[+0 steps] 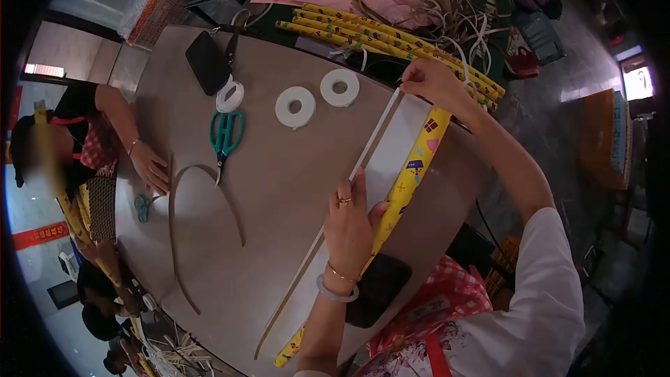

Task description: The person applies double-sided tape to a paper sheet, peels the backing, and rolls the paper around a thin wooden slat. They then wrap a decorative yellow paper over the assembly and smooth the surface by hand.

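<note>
A yellow printed roll of paper (415, 160) lies slantwise on the table in front of me, its white inner side (395, 141) spread out to the left. Along that sheet's left edge runs a thin pale strip (374, 141). My right hand (434, 87) pinches the strip's upper end, at the far end of the roll. My left hand (350, 227) lies over the sheet with fingers stretched out; its fingertips touch the strip and its thumb sits beside the roll. The lower end of the roll passes partly behind my left forearm.
Two white tape rolls (295, 107), teal scissors (225, 136) and a dark phone (207, 63) lie on the table (279, 181). Brown strips (173, 237) curl at left near another person's hand (149, 167). Finished yellow tubes (363, 31) and tangled strips (447, 10) are behind.
</note>
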`<state>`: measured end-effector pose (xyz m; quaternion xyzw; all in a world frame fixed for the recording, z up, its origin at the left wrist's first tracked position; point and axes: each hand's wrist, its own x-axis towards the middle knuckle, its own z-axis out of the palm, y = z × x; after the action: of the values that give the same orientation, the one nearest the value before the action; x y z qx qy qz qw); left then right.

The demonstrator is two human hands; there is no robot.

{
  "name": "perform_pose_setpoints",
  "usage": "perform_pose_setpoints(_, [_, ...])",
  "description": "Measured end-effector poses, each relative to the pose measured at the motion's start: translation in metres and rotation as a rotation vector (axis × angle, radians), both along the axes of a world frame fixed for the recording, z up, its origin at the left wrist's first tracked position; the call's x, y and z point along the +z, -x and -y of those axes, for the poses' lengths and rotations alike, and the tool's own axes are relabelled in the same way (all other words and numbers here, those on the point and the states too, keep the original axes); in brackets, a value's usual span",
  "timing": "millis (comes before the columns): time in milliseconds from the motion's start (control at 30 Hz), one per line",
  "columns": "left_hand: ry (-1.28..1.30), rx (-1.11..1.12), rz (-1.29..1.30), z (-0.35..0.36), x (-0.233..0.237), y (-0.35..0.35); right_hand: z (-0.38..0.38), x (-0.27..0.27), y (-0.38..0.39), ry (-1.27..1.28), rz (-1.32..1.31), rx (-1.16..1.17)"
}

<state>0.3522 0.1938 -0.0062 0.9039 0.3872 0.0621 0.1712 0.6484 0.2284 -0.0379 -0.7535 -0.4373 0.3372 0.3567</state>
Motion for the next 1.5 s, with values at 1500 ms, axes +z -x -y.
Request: perform_pose_setpoints(1500, [0.276,0.404,0.533,0.04,0.032,0.1,0.151,0.055,0.122,-0.721,0.407,0.224])
